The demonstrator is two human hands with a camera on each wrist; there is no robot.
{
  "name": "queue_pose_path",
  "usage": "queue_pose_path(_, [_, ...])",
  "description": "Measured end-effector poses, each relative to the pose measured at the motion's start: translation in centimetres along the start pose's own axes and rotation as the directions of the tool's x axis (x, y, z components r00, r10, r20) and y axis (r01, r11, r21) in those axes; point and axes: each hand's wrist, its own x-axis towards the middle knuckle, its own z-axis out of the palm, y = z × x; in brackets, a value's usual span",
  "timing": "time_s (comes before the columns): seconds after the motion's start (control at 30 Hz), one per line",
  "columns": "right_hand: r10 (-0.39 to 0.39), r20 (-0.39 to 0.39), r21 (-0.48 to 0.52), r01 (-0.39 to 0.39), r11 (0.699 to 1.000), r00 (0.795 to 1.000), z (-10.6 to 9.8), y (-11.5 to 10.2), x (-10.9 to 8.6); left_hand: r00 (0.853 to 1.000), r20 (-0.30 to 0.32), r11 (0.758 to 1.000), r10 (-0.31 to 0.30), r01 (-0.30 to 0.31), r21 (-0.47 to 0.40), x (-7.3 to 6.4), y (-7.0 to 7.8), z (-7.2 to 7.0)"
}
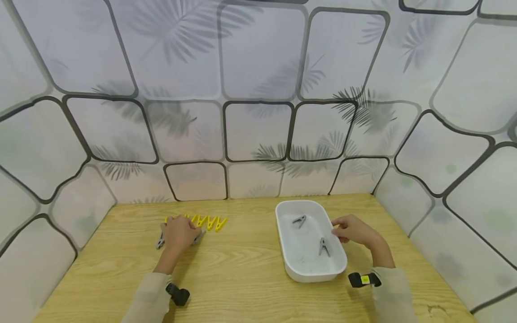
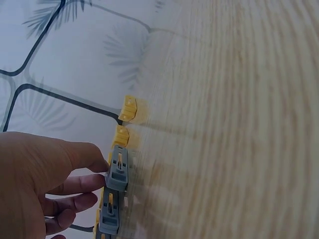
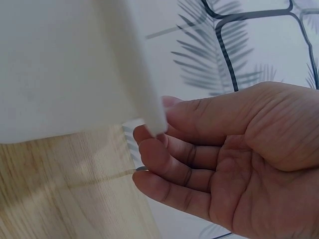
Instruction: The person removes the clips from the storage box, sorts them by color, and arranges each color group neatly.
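Observation:
My left hand (image 1: pixel 179 231) is over a group of clothespins at the left of the table, its thumb and forefinger pinching a grey clothespin (image 2: pixel 117 169). Just below it in the left wrist view stands another grey clothespin (image 2: pixel 109 211). Yellow clothespins (image 1: pixel 210 223) form a row behind and beside this hand, partly hidden by it. At the right, my right hand (image 1: pixel 355 229) pinches the side rim of a white plastic basin (image 1: pixel 315 274), thumb above and fingers curled below. Two grey clothespins, one at the back (image 1: pixel 300 220) and one nearer the front (image 1: pixel 324 246), lie inside it.
The wooden table (image 1: pixel 238 269) reaches back to a patterned wall covering (image 1: pixel 258 130), which also closes in both sides. Bare wood lies between the clothespin row and the basin. Each wrist wears a small black camera.

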Motion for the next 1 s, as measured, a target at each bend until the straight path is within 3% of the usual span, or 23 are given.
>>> queue_pose_path(0.6, [0.007,0.002,-0.017,-0.007,1.000,1.000,0.0,-0.2,0.0,0.999,-0.045,0.998,0.026,-0.028,-0.047,0.1,0.8,-0.6])
queue_pose_path(0.8, [0.006,0.002,-0.018,-0.006,1.000,1.000,-0.1,-0.1,0.0,0.996,-0.058,0.997,0.063,-0.065,-0.047,0.5,2.4,-0.6])
queue_pose_path(1.0, [-0.009,0.001,-0.016,0.009,1.000,1.000,0.0,-0.2,-0.1,0.990,-0.064,0.987,0.124,-0.130,-0.099,1.4,5.5,-0.2])
